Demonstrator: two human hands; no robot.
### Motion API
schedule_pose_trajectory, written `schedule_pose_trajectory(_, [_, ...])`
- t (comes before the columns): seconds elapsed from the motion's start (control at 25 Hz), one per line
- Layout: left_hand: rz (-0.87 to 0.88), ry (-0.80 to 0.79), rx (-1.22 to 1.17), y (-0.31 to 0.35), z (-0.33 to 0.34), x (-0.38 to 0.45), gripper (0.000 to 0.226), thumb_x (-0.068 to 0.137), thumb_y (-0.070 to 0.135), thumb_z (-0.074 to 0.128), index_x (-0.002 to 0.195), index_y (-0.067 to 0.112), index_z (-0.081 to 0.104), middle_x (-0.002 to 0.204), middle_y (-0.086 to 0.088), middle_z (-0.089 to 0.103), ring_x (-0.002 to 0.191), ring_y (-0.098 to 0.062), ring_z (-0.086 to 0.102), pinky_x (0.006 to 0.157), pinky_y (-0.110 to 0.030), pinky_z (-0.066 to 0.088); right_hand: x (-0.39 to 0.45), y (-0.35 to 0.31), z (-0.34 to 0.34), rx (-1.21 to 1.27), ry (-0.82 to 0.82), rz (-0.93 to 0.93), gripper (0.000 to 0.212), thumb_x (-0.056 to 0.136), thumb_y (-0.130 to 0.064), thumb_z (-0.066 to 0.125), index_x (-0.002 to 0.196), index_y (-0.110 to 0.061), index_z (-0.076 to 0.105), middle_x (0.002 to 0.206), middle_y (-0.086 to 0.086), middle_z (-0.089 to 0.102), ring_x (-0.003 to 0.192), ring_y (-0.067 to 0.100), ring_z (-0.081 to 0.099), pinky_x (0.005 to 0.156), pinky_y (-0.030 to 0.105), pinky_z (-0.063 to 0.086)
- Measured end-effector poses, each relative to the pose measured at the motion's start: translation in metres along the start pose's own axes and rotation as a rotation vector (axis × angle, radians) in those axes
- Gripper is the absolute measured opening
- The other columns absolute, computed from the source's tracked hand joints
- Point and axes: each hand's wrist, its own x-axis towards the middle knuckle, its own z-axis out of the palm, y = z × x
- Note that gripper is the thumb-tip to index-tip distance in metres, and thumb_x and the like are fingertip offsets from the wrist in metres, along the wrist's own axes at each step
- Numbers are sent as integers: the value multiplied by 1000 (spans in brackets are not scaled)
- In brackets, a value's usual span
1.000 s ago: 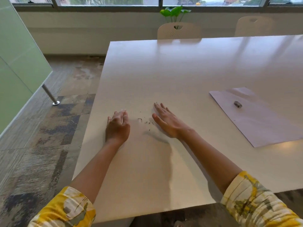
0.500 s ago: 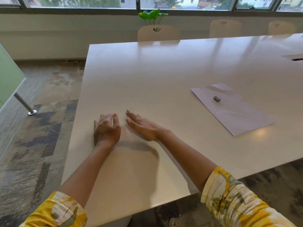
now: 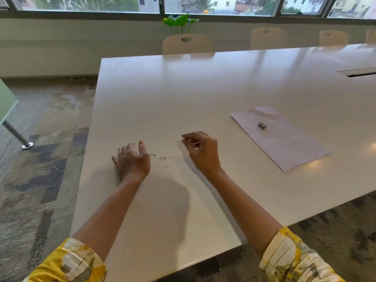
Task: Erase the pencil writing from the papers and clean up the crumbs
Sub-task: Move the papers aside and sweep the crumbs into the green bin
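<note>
The paper (image 3: 284, 137) looks clean with the eraser (image 3: 262, 126) on it, but dark crumbs (image 3: 160, 157) wait on the table (image 3: 203, 88) between the flat left hand (image 3: 132, 159) and the loose, empty right hand (image 3: 201, 151).

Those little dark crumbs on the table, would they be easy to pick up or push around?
The eraser crumbs look tiny and thin, so probably very light and hard to pinch. Lying loose on the smooth, glossy table, they would likely slide and scatter when swept.
</note>
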Motion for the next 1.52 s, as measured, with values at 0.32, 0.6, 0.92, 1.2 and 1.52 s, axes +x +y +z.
schedule_pose_trajectory(0.32, [-65, 16, -58, 33, 18, -7, 56, 105, 46, 33, 148, 12, 39, 156, -14, 38, 149, -29, 23, 122, -49, -1, 28, 29, -34, 208, -68, 417, 21, 100, -19, 55, 105, -14, 75, 101, 4, 74, 90, 11, 66, 84, 21, 50])
schedule_pose_trajectory(0.6, [136, 24, -68, 93, 47, -27, 57, 101, 40, 47, 149, 13, 36, 157, -11, 34, 152, -26, 12, 123, -46, -4, 82, 82, -135, -280, 234, 378, 14, 85, -28, 75, 89, -14, 76, 76, -2, 71, 56, 1, 63, 66, 16, 48])
schedule_pose_trajectory(0.92, [361, -290, 320, 105, 71, -27, 98, 83, 79, 50, 159, 26, 18, 168, 7, 9, 151, -19, -26, 114, -50, -26, 104, 144, -180, -697, 159, 453, 43, 92, -27, 65, 127, -4, 57, 128, 22, 53, 120, 39, 48, 97, 40, 44])
schedule_pose_trajectory(1.2, [354, -407, 371, 105, 77, -26, 116, 70, 90, 50, 160, 27, 14, 168, 10, 7, 148, -19, -32, 113, -54, -28, 114, 153, -173, -599, 161, 406, 19, 91, -14, 62, 102, 0, 70, 107, 23, 66, 104, 39, 62, 88, 37, 49])
schedule_pose_trajectory(1.52, [333, -408, 354, 104, 77, -24, 117, 68, 90, 54, 160, 29, 17, 168, 12, 7, 149, -20, -31, 115, -54, -26, 100, 110, -93, -465, 0, 277, 17, 90, -20, 65, 94, -4, 70, 102, 17, 67, 94, 33, 65, 84, 32, 49])
